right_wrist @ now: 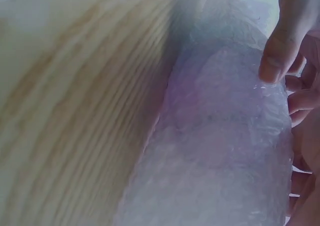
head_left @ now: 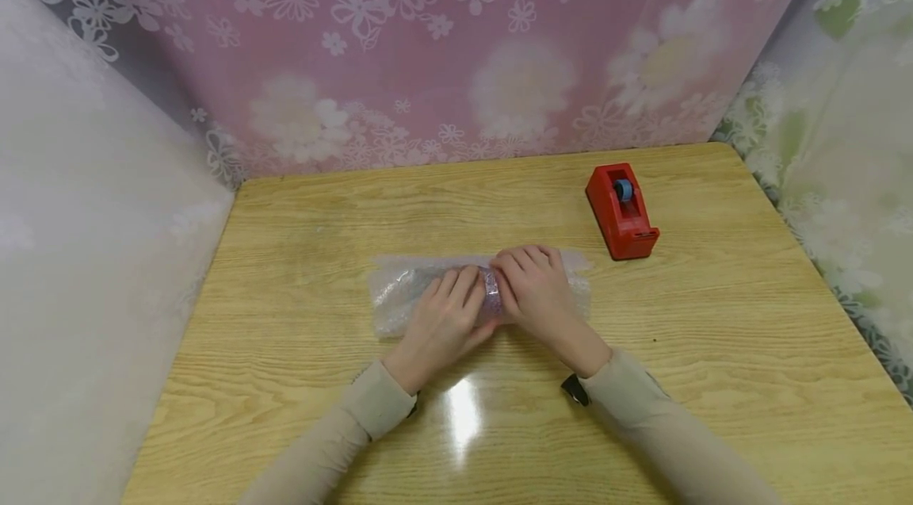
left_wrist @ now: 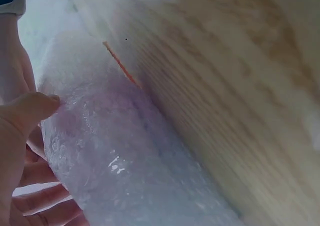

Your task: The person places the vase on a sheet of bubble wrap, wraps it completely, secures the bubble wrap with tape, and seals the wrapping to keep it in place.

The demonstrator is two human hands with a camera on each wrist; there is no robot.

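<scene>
A roll of clear bubble wrap [head_left: 392,307] lies across the wooden table in front of me, wrapped around something purple-tinted [head_left: 491,296] that shows between my hands; what it is I cannot tell. My left hand [head_left: 444,323] grips the roll left of its middle, fingers over the far side and thumb on the near side. Close beside it, my right hand [head_left: 538,295] holds the roll in the same way. Flattened bubble wrap sticks out past both hands. In the left wrist view an orange-red line [left_wrist: 120,63] runs along the edge of the wrap.
A red tape dispenser [head_left: 619,216] with a blue roll of tape [head_left: 624,189] stands at the back right of the wooden table [head_left: 299,251]. Flowered pink cloth [head_left: 456,53] hangs behind the table, with pale cloth on both sides.
</scene>
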